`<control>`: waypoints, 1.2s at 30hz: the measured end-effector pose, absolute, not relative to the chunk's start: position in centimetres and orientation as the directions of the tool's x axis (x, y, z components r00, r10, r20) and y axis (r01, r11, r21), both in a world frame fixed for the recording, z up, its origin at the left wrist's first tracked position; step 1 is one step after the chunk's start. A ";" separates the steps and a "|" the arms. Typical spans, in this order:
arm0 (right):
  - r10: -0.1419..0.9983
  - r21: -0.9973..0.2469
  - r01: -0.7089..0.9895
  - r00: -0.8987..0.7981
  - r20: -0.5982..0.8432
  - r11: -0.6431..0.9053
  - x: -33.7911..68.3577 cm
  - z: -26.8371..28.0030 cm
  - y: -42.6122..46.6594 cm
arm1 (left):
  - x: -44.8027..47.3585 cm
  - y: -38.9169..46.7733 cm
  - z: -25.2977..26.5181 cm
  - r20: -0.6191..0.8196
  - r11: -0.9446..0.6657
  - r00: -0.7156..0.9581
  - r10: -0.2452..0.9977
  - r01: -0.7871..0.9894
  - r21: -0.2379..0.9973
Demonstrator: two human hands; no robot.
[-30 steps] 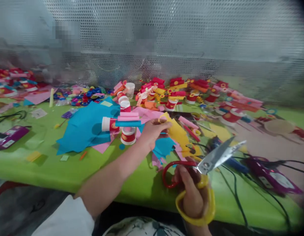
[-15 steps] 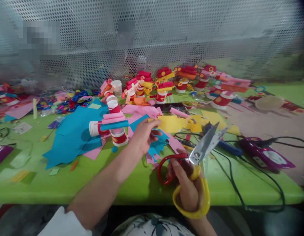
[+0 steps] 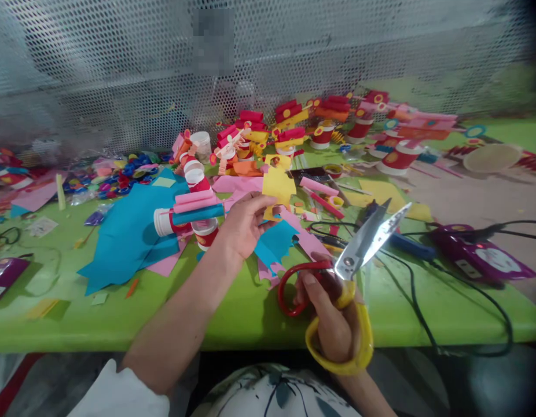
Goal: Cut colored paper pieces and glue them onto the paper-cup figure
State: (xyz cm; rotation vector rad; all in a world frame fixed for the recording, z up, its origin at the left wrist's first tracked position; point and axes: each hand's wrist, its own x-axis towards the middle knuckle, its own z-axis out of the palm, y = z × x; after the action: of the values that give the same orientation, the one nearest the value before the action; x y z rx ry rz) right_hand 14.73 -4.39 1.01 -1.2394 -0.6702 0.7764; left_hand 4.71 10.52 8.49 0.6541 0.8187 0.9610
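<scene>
A piece of yellow paper (image 3: 278, 184) with cut-out edges is pinched in my left hand (image 3: 245, 223), raised over the middle of the green table. My right hand (image 3: 333, 318) grips scissors (image 3: 348, 262) by a red and a yellow handle. Their blades are slightly apart and point away to the upper right, clear of the paper. Beneath my left hand lies a blue paper scrap (image 3: 276, 243) with a jagged edge. Left of it, pink and blue paper rolls (image 3: 196, 208) rest on red and white cups (image 3: 206, 234).
Large blue paper sheets (image 3: 129, 231) spread at the left. Several finished-looking cup and paper-roll models (image 3: 289, 136) stand along the back, before a perforated metal screen (image 3: 142, 75). On the right are a blue-handled tool (image 3: 411, 246), a purple device (image 3: 480, 255) and black cords (image 3: 413, 298).
My left hand has turned the yellow paper from lying sideways to pointing upward and away. The scissors stay in my right hand, their blades still apart. The camera view has shifted slightly.
</scene>
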 end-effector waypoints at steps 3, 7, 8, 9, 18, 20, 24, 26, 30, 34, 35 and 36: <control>0.815 -0.979 -0.149 0.579 0.027 0.139 14.7 0.9 -4.4 | 4.7 10.2 8.7 -0.308 0.446 0.353 0.884 -0.433 0.784; 0.811 -0.980 -0.148 0.585 0.021 0.133 14.7 0.7 -4.4 | 5.0 9.8 8.7 -0.312 0.473 0.385 0.869 -0.453 0.756; 0.810 -0.980 -0.150 0.587 0.020 0.133 14.7 0.7 -4.4 | 5.0 9.8 8.7 -0.310 0.467 0.376 0.873 -0.461 0.754; 0.808 -0.980 -0.151 0.588 0.018 0.132 14.7 0.7 -4.4 | 5.1 9.8 8.6 -0.311 0.461 0.365 0.877 -0.466 0.755; 0.802 -0.978 -0.164 0.598 0.005 0.128 14.6 0.9 -4.4 | 5.3 10.1 7.8 -0.255 0.358 0.333 0.908 -0.302 0.883; 0.804 -0.977 -0.163 0.594 0.011 0.134 14.6 1.0 -4.4 | 5.4 10.5 7.3 -0.190 0.255 0.334 0.923 -0.162 0.953; 0.807 -0.977 -0.161 0.590 0.020 0.142 14.6 1.0 -4.4 | 5.1 11.2 5.7 -0.121 0.047 0.356 0.927 0.209 0.977; 0.810 -0.975 -0.165 0.586 0.022 0.146 14.5 1.0 -4.4 | 4.8 11.3 5.0 0.012 -0.133 0.291 0.957 0.401 0.907; 0.819 -0.970 -0.184 0.573 0.024 0.157 14.4 0.7 -4.4 | 5.1 11.6 4.7 0.379 -0.469 0.284 0.880 0.643 0.605; 0.824 -0.965 -0.204 0.567 0.019 0.162 14.3 0.5 -4.4 | 7.9 13.1 5.4 0.306 -0.691 0.628 0.716 0.575 0.438; 0.825 -0.964 -0.208 0.564 0.019 0.164 14.3 0.5 -4.4 | 8.7 13.5 5.4 0.201 -0.695 0.688 0.697 0.578 0.427; 0.828 -0.963 -0.214 0.560 0.019 0.166 14.3 0.6 -4.4 | 9.6 14.0 5.4 0.162 -0.687 0.697 0.698 0.591 0.422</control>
State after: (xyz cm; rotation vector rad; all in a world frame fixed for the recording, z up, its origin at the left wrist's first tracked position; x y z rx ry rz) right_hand 14.31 -4.40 0.55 -1.1777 -0.6439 0.8189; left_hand 9.56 13.97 5.41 2.5693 1.0110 0.4457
